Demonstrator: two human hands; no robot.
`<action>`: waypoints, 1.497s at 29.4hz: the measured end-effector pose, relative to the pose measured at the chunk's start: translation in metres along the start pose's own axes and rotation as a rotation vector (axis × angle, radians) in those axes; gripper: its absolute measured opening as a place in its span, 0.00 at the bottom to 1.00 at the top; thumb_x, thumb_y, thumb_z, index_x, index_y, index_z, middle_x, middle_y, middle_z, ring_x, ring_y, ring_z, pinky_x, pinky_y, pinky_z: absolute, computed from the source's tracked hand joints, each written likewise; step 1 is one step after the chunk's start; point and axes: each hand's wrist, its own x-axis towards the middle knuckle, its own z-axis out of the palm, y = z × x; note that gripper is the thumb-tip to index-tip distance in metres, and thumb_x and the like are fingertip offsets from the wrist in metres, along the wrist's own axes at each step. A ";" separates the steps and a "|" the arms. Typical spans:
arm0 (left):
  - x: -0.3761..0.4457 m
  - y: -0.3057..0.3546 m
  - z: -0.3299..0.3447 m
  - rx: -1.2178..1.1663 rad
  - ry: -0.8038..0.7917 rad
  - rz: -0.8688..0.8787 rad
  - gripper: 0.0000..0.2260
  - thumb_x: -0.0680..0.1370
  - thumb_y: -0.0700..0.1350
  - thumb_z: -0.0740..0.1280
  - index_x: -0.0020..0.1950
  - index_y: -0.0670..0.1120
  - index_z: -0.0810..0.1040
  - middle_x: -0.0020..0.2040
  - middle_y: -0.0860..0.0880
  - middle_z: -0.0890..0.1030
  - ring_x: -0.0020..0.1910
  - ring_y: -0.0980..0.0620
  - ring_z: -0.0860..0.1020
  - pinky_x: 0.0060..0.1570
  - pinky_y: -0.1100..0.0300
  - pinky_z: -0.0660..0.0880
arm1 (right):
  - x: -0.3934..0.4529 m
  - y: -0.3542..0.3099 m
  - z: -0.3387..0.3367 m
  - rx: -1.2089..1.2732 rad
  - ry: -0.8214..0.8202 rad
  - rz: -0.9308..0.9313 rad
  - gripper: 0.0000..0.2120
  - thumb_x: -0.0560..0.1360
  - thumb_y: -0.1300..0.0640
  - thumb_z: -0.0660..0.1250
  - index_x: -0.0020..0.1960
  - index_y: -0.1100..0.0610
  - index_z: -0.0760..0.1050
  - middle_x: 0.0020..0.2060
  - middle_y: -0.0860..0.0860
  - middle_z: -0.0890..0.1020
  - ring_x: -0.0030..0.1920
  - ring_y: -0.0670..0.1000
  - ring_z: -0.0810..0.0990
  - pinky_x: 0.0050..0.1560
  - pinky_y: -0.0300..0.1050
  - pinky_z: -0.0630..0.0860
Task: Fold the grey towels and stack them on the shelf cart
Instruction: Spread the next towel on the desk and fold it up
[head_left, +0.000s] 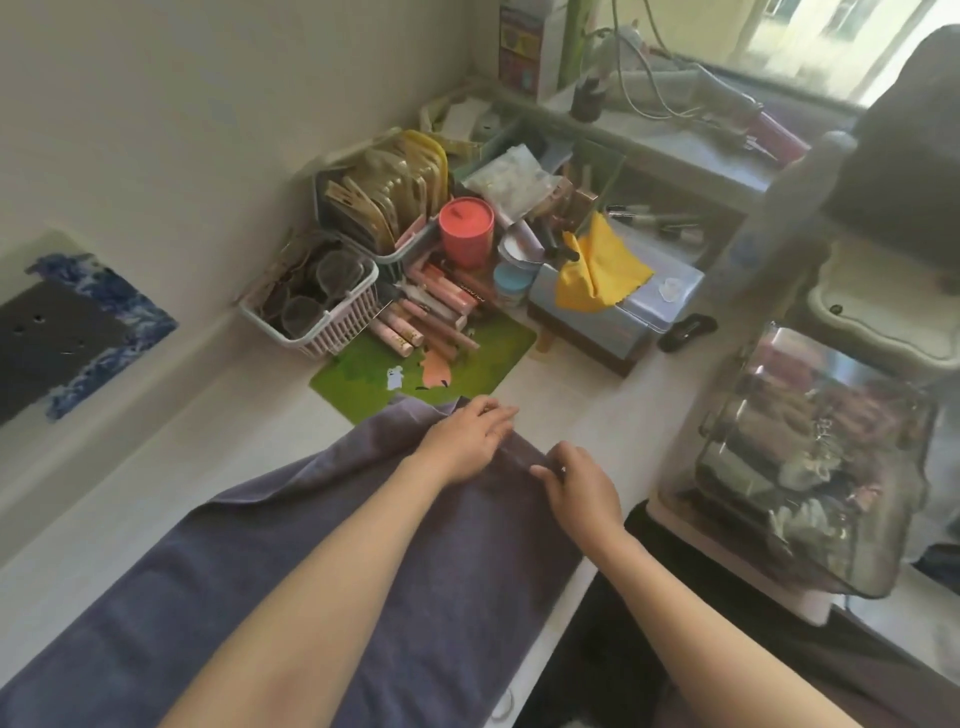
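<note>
A long grey towel lies spread lengthwise on the white table, running from the near left corner toward the green mat. My left hand rests flat on the towel's far end, fingers stretched out toward its edge. Just to the right, my right hand pinches the towel's far right edge between thumb and fingers. Both forearms cross over the cloth. No shelf cart shows in view.
Beyond the towel lie a green mat, a white basket, a red cup, pink tubes and a box with a yellow cloth. A clear bag of items stands at the right edge.
</note>
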 end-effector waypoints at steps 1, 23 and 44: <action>0.002 0.002 -0.006 -0.014 -0.049 -0.045 0.18 0.83 0.53 0.51 0.70 0.53 0.69 0.69 0.48 0.67 0.68 0.46 0.68 0.68 0.51 0.63 | 0.001 -0.003 -0.006 0.047 -0.012 -0.011 0.08 0.77 0.50 0.63 0.46 0.54 0.70 0.39 0.49 0.76 0.41 0.54 0.74 0.40 0.46 0.68; 0.002 0.102 -0.183 -0.384 0.820 0.219 0.26 0.78 0.54 0.50 0.58 0.39 0.79 0.59 0.43 0.76 0.60 0.50 0.73 0.62 0.65 0.63 | 0.022 -0.066 -0.198 0.234 0.693 -0.112 0.08 0.76 0.53 0.66 0.49 0.58 0.75 0.45 0.55 0.82 0.46 0.57 0.79 0.44 0.42 0.68; -0.345 -0.088 -0.100 -0.559 1.047 -0.222 0.07 0.75 0.44 0.69 0.53 0.47 0.80 0.55 0.48 0.79 0.54 0.53 0.77 0.59 0.57 0.73 | -0.221 -0.233 -0.017 0.057 -0.172 -0.686 0.08 0.72 0.49 0.71 0.41 0.47 0.72 0.26 0.41 0.74 0.30 0.35 0.73 0.31 0.30 0.65</action>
